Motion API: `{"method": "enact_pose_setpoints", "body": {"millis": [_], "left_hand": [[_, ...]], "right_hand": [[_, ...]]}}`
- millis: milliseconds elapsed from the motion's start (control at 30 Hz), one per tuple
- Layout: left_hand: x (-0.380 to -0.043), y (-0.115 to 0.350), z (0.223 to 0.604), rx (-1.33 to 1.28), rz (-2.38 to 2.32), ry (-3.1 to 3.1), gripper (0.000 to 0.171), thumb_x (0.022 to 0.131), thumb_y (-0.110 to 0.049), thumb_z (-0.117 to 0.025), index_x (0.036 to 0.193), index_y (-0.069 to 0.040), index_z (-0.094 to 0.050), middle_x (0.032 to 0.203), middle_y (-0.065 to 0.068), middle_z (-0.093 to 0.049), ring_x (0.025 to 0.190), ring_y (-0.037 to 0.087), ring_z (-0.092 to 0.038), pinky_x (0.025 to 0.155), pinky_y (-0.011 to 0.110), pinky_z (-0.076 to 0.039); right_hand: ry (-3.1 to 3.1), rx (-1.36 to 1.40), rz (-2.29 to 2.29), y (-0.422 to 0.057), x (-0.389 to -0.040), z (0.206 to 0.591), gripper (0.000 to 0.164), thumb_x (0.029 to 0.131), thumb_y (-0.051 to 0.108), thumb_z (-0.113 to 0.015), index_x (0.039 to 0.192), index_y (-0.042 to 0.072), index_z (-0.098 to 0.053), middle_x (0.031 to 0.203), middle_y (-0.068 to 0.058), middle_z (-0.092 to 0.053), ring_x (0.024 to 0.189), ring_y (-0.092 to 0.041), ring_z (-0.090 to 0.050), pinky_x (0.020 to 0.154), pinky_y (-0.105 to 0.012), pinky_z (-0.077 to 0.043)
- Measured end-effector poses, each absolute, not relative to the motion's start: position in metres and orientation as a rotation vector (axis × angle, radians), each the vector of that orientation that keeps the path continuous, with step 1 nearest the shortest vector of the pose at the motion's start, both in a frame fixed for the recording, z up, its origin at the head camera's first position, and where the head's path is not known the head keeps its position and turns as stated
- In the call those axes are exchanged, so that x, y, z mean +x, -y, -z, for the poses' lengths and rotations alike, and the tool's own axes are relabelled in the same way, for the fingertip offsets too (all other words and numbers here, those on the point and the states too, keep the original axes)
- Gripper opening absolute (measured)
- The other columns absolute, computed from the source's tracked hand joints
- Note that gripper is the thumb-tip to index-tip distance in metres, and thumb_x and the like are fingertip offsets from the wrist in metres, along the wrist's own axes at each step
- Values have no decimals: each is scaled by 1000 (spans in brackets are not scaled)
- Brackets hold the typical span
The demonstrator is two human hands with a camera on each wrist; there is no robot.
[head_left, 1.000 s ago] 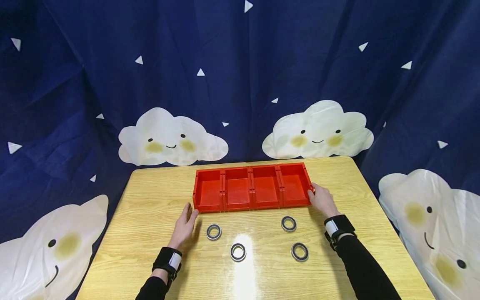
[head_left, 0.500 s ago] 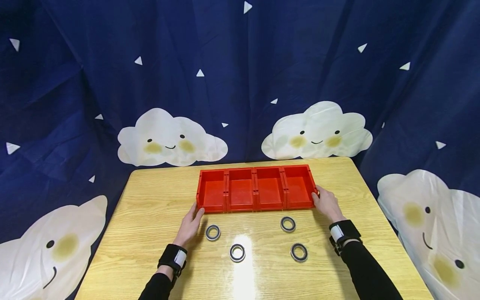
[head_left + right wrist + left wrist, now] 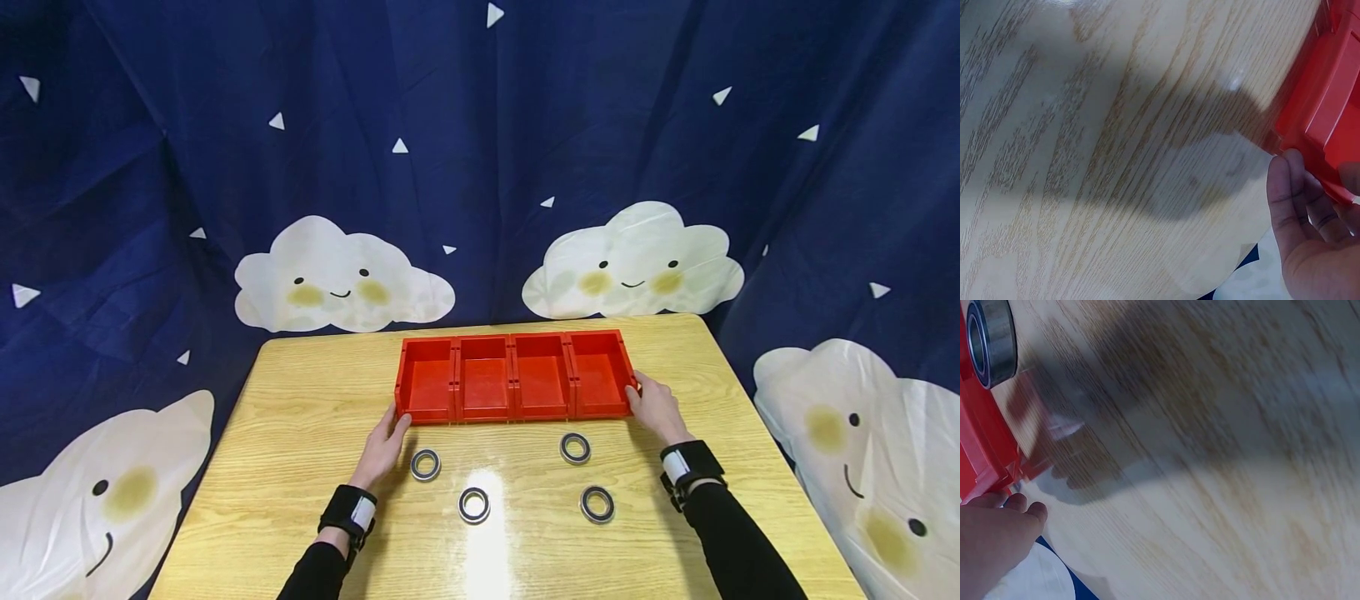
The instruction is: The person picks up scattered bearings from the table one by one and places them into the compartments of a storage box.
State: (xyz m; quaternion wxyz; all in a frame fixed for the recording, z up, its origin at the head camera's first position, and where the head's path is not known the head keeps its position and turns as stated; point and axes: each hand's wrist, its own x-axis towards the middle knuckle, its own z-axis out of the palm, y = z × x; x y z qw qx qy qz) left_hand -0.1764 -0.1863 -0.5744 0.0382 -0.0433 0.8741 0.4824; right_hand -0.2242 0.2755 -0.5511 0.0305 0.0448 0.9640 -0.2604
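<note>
A red four-bay parts bin lies near the back of the table, its compartments bare. At its front left corner my left hand grips with the thumb at the front and fingers along the side. My right hand holds the right end, thumb over the rim and fingers outside, as the right wrist view shows. In front of the bin lie several ball bearings: a left one, a middle one, an upper right one and a lower right one. The left wrist view shows a bearing close up.
The wooden table ends at the back against a dark blue curtain printed with clouds. Wood surface stretches to the left and right of both arms. Glare falls on the front middle of the table.
Both hands and the red bin have shifted slightly to the right, mostly in the earlier half second. My left fingers have closed in on the bin's corner. The bearings lie where they were.
</note>
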Motion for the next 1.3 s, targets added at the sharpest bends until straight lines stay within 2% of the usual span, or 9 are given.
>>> {"method": "enact_pose_setpoints", "body": {"millis": [133, 333, 900, 1000, 1133, 1300], "left_hand": [[-177, 184, 575, -129, -1469, -2680, 65, 97, -40, -43, 145, 0, -23, 144, 20, -32, 133, 34, -26, 108, 47, -20], [-178, 181, 575, -125, -1468, -2673, 65, 97, -38, -43, 145, 0, -23, 144, 20, -32, 133, 35, -25, 107, 48, -20], [-180, 177, 575, -100, -1448, -2672, 65, 97, -40, -42, 145, 0, -22, 144, 20, -31, 133, 34, -25, 107, 48, -21], [-180, 177, 575, -86, -1448, -2682, 65, 98, -38, -42, 145, 1, -21, 144, 21, -30, 133, 35, -25, 107, 48, -20], [-175, 179, 577, -37, -1462, -2720, 65, 98, -33, -43, 145, 5, -17, 146, 24, -24, 134, 37, -21, 108, 48, -18], [-156, 186, 584, -26, -1507, -2788, 63, 98, -29, -45, 145, 4, -17, 147, 25, -21, 134, 38, -18, 108, 51, -15]], "right_hand": [[-2976, 143, 794, -278, -222, 550, 43, 96, 16, -46, 131, -8, -41, 87, -18, -56, 73, -29, -49, 59, -36, -37], [-2968, 151, 784, -280, -220, 548, 44, 96, 16, -46, 133, -8, -40, 95, -23, -58, 76, -30, -50, 62, -38, -39], [-2959, 164, 804, -285, -218, 547, 41, 96, 15, -47, 130, -7, -42, 88, -17, -56, 75, -29, -50, 61, -37, -38], [-2959, 156, 833, -286, -217, 548, 44, 96, 17, -48, 132, -7, -40, 92, -20, -57, 78, -31, -51, 64, -40, -40], [-2988, 113, 909, -288, -209, 550, 55, 95, 23, -51, 137, -9, -32, 100, -27, -56, 86, -35, -53, 73, -49, -44], [-3084, 86, 1047, -286, -183, 556, 64, 95, 33, -50, 139, -8, -28, 111, -31, -50, 98, -42, -50, 82, -56, -41]]}}
